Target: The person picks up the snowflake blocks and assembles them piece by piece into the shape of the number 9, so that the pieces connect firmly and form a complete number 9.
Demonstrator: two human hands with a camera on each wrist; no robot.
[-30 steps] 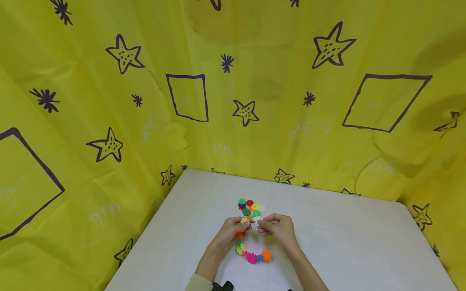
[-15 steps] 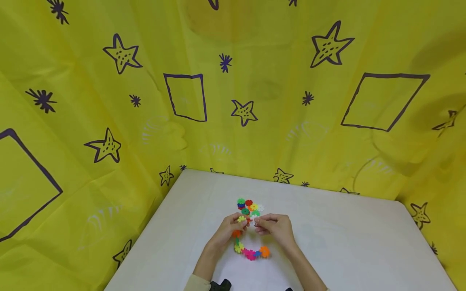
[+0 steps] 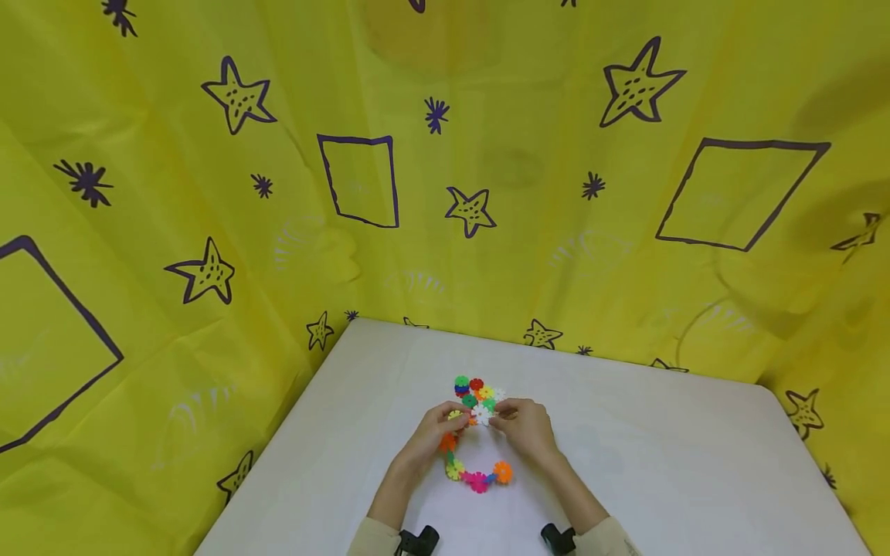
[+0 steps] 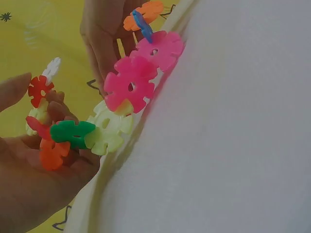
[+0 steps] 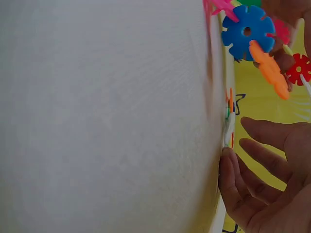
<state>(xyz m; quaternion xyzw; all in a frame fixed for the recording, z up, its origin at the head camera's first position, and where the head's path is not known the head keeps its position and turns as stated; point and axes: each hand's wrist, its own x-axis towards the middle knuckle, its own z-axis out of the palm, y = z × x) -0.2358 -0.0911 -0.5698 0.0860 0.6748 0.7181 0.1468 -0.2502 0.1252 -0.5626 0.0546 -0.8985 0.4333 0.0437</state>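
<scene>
A curved chain of coloured plastic snowflake discs (image 3: 478,483) hangs from my left hand (image 3: 426,439). My left thumb and fingers grip it near its far end. In the left wrist view, a white disc (image 4: 51,70) is slotted onto a red disc (image 4: 40,91) at that end. Pink, green and pale yellow discs follow, then blue and an orange disc (image 3: 503,472) at the other end. My right hand (image 3: 527,428) is beside the white disc, fingers bent loosely. The right wrist view shows its thumb and fingers apart, with nothing between them.
Several loose discs (image 3: 462,381) lie in a small pile on the white table (image 3: 660,463), just beyond the hands. A yellow curtain (image 3: 528,270) with drawn stars surrounds the table's back and sides. Dark wrist cameras (image 3: 420,540) are strapped at both sleeves.
My right fingers, earlier pinching the white disc, have let go of it. Both hands have shifted slightly away from the body, and the chain has moved with the left hand.
</scene>
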